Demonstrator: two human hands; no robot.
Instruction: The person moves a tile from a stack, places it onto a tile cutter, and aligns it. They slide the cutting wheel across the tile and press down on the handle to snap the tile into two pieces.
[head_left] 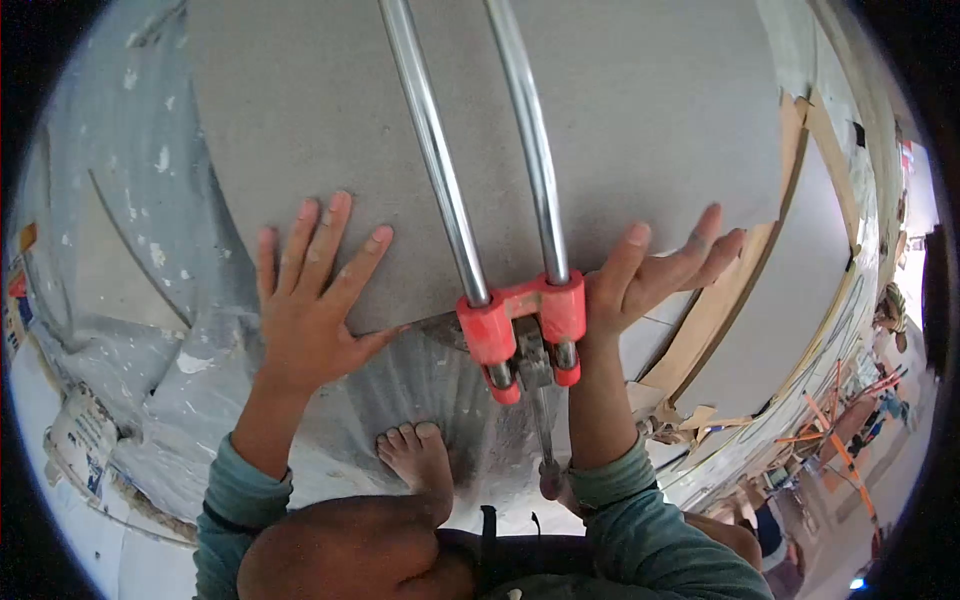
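Grey slab: it lies in the middle of our view, running to the far side beneath the rails; we take this grey slab point(650, 130) to be the workpiece.
Left hand: our left hand point(310, 285) is spread wide and holds nothing, the fingers laid over the slab's near left part, thumb turned right.
Right hand: our right hand point(650, 275) is spread too, nothing grasped, over the slab's near right part, just beside the red bracket point(520, 300); we cannot tell whether they touch.
Metal rails: the two metal rails point(437, 155) run from the bracket towards the far side, across the slab.
Lever: a thin lever point(543, 430) reaches from the bracket towards us.
Step in hand: we judge it to be steadying or lining up the slab under the rails.
Next move: as we read it, any shift calls for even pressure from both palms, keeping the slab square to the rails and our right fingers clear of the bracket.
Left edge: plastic sheeting point(150, 230) lies beyond it, giving us fair room there.
Right edge: tighter, with cardboard strips point(725, 310) and a pale panel point(790, 290) close by.
Near edge: our bare foot point(415, 455) is near it, so we would avoid pulling the slab straight back.
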